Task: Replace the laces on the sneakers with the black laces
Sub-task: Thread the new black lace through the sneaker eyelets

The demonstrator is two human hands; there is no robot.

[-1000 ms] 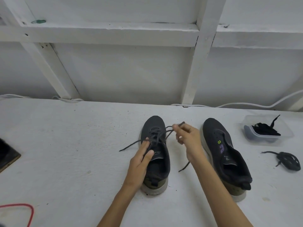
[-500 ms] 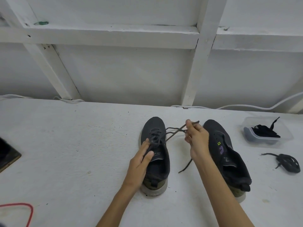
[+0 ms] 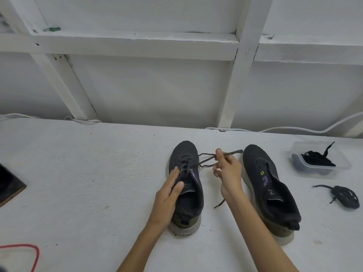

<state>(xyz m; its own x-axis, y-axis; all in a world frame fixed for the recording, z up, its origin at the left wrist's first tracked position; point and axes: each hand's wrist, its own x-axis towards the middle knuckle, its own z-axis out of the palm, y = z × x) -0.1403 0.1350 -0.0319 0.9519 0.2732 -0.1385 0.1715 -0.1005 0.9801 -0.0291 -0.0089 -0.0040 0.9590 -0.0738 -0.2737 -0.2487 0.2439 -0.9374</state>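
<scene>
1. Grip status, right hand (image 3: pixel 227 169): thumb and forefinger are pinched together on the old lace (image 3: pixel 205 160), just right of the left sneaker (image 3: pixel 186 185). The other fingers are loosely curled.
2. Grip status, left hand (image 3: pixel 169 190): the fingers are straight and hold nothing. They press on the tongue and lacing area, steadying the left sneaker on the desk (image 3: pixel 88 183).
3. Change: one second ago, one end of the old lace lay on the desk to the left of the left sneaker. It is no longer there. The right hand has moved rightward and drawn that end across. The lace tip (image 3: pixel 240 151) now points toward the right sneaker (image 3: pixel 271 189).
4. Lace position: two slack strands run from the upper eyelets to the pinch. The lower lace end (image 3: pixel 220 204) hangs below the right hand and reaches the desk between the sneakers. The crossings nearer the toe remain threaded.
5. Assessment: unlacing of the left sneaker is under way but not complete. The right sneaker shows no lace.
6. Supplies: the black laces (image 3: pixel 316 161) sit in a clear container (image 3: pixel 341 167) at the far right of the desk. A bundled lace (image 3: pixel 345 196) lies on the desk just in front of it.
</scene>
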